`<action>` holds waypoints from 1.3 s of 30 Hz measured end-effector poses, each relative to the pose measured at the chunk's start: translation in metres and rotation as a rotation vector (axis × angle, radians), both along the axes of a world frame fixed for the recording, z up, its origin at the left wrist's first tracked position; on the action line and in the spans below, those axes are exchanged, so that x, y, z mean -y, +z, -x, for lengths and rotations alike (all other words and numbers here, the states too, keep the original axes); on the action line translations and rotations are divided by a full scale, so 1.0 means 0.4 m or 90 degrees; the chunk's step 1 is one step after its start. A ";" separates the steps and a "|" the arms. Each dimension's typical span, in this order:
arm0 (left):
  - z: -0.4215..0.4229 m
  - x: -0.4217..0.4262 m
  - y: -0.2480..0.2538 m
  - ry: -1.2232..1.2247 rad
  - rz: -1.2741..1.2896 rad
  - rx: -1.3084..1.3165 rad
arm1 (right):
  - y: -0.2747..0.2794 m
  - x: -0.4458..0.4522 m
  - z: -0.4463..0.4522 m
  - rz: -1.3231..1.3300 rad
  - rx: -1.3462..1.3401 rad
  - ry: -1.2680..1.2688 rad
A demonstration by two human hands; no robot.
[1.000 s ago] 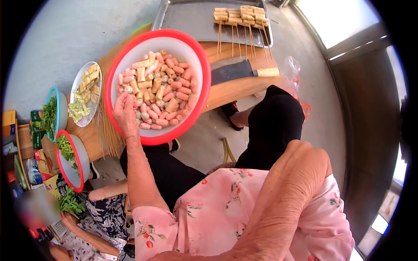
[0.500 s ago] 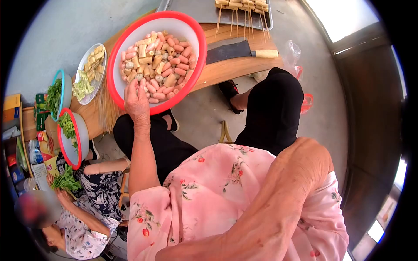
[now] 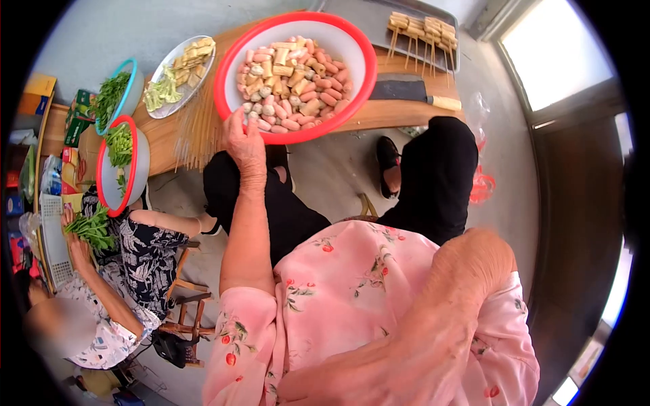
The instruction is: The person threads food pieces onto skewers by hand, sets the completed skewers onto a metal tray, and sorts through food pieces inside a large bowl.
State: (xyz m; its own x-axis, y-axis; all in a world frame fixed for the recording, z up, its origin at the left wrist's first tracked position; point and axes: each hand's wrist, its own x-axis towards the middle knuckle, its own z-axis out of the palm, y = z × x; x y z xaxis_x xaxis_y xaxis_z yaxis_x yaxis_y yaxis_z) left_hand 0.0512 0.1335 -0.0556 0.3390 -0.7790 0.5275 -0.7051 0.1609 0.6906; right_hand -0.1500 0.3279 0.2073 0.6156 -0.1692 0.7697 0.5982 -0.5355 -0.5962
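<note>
My left hand [image 3: 245, 143] is closed over the lower left edge of a white bowl with a red rim [image 3: 364, 74], its fingertips just inside. Pink sausage pieces [image 3: 291, 124], tan rolled pieces [image 3: 281, 56] and small greyish balls fill much of the bowl. Thin wooden skewers [image 3: 196, 132] lie on the wooden board left of this hand. My right forearm [image 3: 413, 331] crosses my body toward the bottom of the view; the right hand itself is out of view.
A cleaver [image 3: 399, 91] lies right of the bowl. Behind it, a metal tray [image 3: 369, 8] bears skewered tan rolls [image 3: 423, 30]. On the left are an oval plate of food [image 3: 179, 74], two bowls of greens [image 3: 140, 159] [image 3: 135, 88], and a seated person's hand holding leafy greens [image 3: 91, 229].
The view has shifted, placing the bowl and board farther right than half a second ago. My left hand stays at the bowl's lower left rim.
</note>
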 end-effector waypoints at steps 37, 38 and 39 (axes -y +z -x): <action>-0.062 0.209 0.069 -0.092 -0.186 -0.208 | -0.530 0.588 0.183 0.085 -0.501 -0.648; -0.043 0.219 0.071 -0.095 -0.189 -0.207 | -0.529 0.607 0.192 0.076 -0.492 -0.665; -0.009 0.231 0.079 -0.114 -0.248 -0.110 | -0.528 0.623 0.198 0.075 -0.490 -0.666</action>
State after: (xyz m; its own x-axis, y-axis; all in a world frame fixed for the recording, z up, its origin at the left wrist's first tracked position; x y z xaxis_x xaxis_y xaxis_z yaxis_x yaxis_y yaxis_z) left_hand 0.0548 0.0412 -0.0240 0.2383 -0.9623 0.1313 -0.5593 -0.0254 0.8286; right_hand -0.2291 0.0785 -0.0040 0.5205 -0.7902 0.3234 -0.6038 -0.6085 -0.5150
